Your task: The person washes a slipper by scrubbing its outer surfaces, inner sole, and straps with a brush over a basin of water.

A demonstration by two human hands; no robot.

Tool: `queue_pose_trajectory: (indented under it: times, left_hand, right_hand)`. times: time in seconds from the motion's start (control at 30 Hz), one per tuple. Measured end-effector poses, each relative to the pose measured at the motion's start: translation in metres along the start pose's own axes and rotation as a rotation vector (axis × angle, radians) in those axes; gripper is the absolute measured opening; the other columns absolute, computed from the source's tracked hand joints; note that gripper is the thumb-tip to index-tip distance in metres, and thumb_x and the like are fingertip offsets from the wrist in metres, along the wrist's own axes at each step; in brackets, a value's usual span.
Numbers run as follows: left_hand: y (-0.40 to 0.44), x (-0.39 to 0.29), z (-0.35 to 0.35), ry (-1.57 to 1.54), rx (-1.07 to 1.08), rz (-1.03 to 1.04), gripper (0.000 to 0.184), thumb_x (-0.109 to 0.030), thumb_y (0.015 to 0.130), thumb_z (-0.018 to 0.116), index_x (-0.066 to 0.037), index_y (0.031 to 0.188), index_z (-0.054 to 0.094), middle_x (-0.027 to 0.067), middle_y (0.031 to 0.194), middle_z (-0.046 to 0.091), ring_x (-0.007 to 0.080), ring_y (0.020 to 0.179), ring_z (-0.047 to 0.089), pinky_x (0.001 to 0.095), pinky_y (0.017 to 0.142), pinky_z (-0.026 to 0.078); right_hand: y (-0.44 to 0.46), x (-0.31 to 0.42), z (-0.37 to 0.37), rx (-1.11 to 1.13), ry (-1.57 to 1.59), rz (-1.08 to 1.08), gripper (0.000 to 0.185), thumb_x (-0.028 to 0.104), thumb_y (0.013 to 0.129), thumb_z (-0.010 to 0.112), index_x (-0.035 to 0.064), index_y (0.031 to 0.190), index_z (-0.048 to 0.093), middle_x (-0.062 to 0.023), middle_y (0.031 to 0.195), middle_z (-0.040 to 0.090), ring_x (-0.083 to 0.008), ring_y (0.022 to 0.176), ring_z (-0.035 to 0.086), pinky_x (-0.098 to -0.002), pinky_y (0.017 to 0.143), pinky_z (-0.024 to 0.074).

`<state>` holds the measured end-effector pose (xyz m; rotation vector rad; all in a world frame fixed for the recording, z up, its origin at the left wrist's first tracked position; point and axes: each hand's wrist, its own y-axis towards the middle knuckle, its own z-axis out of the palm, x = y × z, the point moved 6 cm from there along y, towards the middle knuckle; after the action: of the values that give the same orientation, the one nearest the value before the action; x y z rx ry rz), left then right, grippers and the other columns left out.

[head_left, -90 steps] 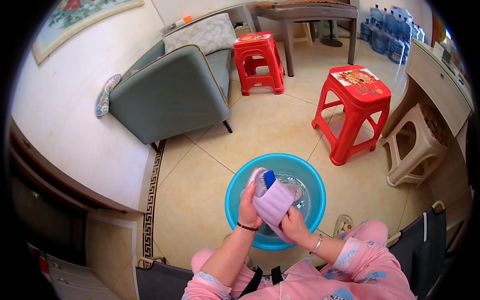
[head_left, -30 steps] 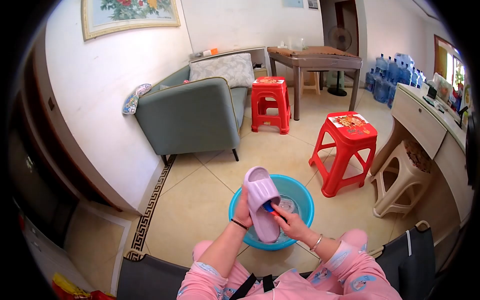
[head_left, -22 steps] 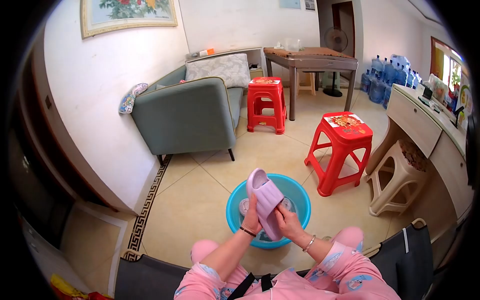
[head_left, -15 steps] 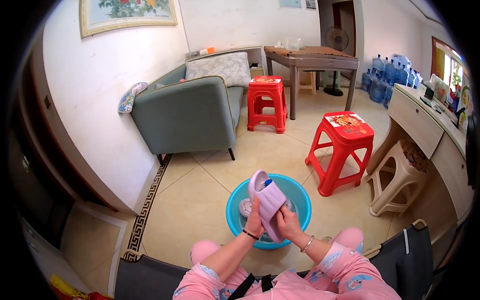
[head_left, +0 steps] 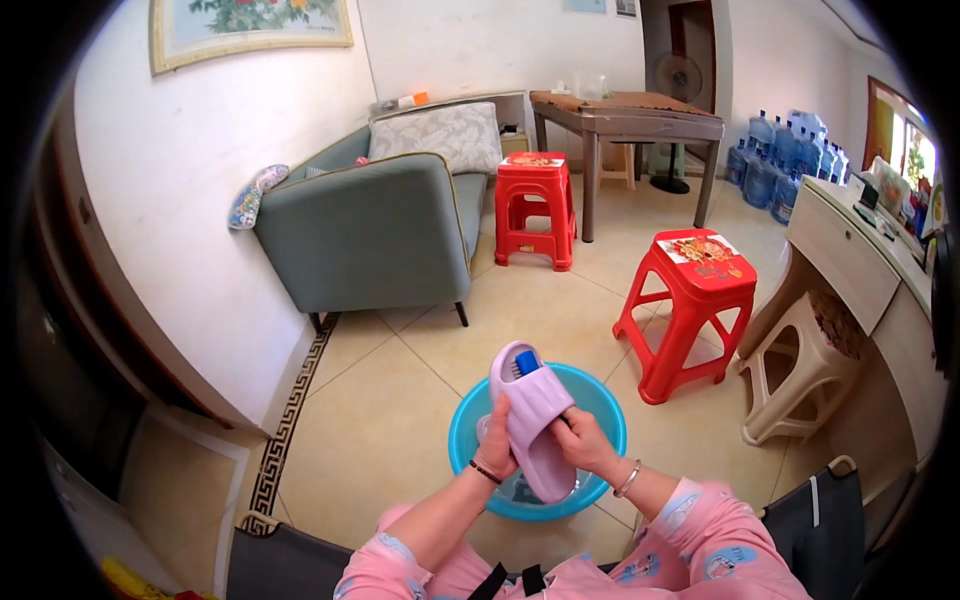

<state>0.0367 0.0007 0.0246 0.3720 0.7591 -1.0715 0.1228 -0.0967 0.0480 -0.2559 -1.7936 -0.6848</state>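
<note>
Two bare hands meet over the blue basin [head_left: 606, 397], and between them we see a lilac slipper [head_left: 540, 402], its toe end pointing away and its heel above the basin's near side. Our left hand [head_left: 495, 442] wraps the slipper's side, thumb on the strap, other fingers hidden beneath the sole. Our right hand [head_left: 588, 442] is curled closed at the strap's lower opening, around the handle of a brush [head_left: 527, 363]; strap and knuckles hide nearly all of that handle, and we make out only the blue head and pale bristles at the toe gap. A pinkish thing [head_left: 483, 428] inside the basin, at its left side, is mostly covered by our left hand, so we cannot name it. Beyond the basin, to the right, stands a red stool [head_left: 705, 264]; beyond the basin, to the left, a grey-green sofa [head_left: 365, 240]. Past the basin, high up, a framed picture [head_left: 250, 28] is cut off
</note>
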Motion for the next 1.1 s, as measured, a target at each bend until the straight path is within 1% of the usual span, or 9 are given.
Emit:
queue_pose_trajectory:
  times: [0.17,0.2,0.3,0.43,0.5,0.7,0.9,1.03,1.1]
  left_hand:
    - [0.006,-0.010,-0.012,-0.009,0.001,-0.038,0.068,-0.060,0.090,0.048,-0.007,0.133,0.045,0.0093,0.129,0.055,0.0211,0.116,0.054,0.0368,0.102,0.042]
    - [0.005,-0.009,-0.016,-0.004,0.015,-0.074,0.068,-0.059,0.090,0.047,-0.007,0.133,0.045,0.0095,0.129,0.055,0.0214,0.116,0.054,0.0372,0.102,0.042]
    - [0.008,-0.017,-0.017,-0.101,0.036,-0.036,0.067,-0.059,0.091,0.046,-0.007,0.134,0.045,0.0095,0.128,0.055,0.0220,0.116,0.055,0.0377,0.101,0.043]
    - [0.019,-0.034,-0.037,-0.182,-0.039,0.074,0.066,-0.055,0.091,0.050,-0.006,0.135,0.043,0.0098,0.129,0.055,0.0233,0.117,0.054,0.0387,0.102,0.042]
    - [0.023,-0.031,-0.040,-0.195,-0.034,0.058,0.064,-0.053,0.091,0.052,-0.006,0.134,0.043,0.0103,0.129,0.054,0.0235,0.118,0.053,0.0389,0.103,0.041]
    - [0.020,-0.002,-0.025,-0.100,-0.133,0.076,0.064,-0.052,0.093,0.049,-0.006,0.136,0.041,0.0101,0.132,0.052,0.0231,0.120,0.051,0.0386,0.104,0.040]
    - [0.016,0.022,-0.027,-0.068,-0.182,0.042,0.065,-0.056,0.091,0.048,-0.007,0.133,0.044,0.0090,0.128,0.055,0.0238,0.119,0.052,0.0395,0.103,0.040]
    - [0.016,0.020,-0.029,-0.067,-0.196,0.044,0.066,-0.058,0.091,0.046,-0.007,0.133,0.045,0.0090,0.128,0.055,0.0243,0.118,0.053,0.0396,0.103,0.040]
    - [0.014,0.018,-0.027,-0.060,-0.169,0.036,0.066,-0.059,0.091,0.045,-0.007,0.133,0.045,0.0092,0.129,0.055,0.0246,0.118,0.053,0.0396,0.104,0.039]
  right_hand:
    - [-0.007,0.012,0.008,0.192,-0.103,0.042,0.024,0.012,0.095,0.051,-0.0002,0.114,0.058,-0.0122,0.092,0.066,-0.0160,0.081,0.062,-0.0279,0.073,0.0497]
    - [-0.007,0.022,0.008,0.199,-0.076,0.046,0.026,0.012,0.093,0.052,-0.0026,0.115,0.057,-0.0192,0.094,0.064,-0.0229,0.083,0.064,-0.0342,0.074,0.0489]
    - [-0.008,0.025,0.008,0.236,-0.126,-0.147,0.034,0.012,0.093,0.052,0.0020,0.126,0.053,-0.0207,0.094,0.065,-0.0267,0.082,0.067,-0.0350,0.073,0.0506]
    - [-0.023,0.012,0.019,0.341,-0.161,-0.061,0.043,0.015,0.093,0.054,0.0090,0.135,0.048,-0.0217,0.086,0.066,-0.0333,0.074,0.067,-0.0385,0.066,0.0528]
    - [-0.021,0.007,0.015,0.235,-0.362,-0.098,0.045,0.017,0.093,0.054,0.0134,0.136,0.046,-0.0215,0.073,0.064,-0.0382,0.061,0.064,-0.0427,0.056,0.0520]
    - [-0.009,-0.006,0.007,0.087,-0.430,0.116,0.043,0.012,0.091,0.053,0.0073,0.134,0.046,-0.0279,0.079,0.062,-0.0446,0.069,0.062,-0.0475,0.061,0.0512]
    - [-0.005,-0.019,0.008,0.008,-0.434,0.121,0.032,0.013,0.092,0.052,0.0044,0.123,0.051,-0.0275,0.079,0.062,-0.0464,0.070,0.060,-0.0513,0.061,0.0495]
    - [-0.003,-0.021,0.012,-0.035,-0.351,0.010,0.037,0.017,0.092,0.051,0.0043,0.126,0.048,-0.0272,0.072,0.061,-0.0452,0.061,0.060,-0.0533,0.056,0.0486]
    - [-0.001,-0.023,0.012,-0.020,-0.251,0.055,0.029,0.016,0.091,0.051,0.0022,0.117,0.053,-0.0277,0.074,0.061,-0.0456,0.065,0.060,-0.0529,0.059,0.0492]
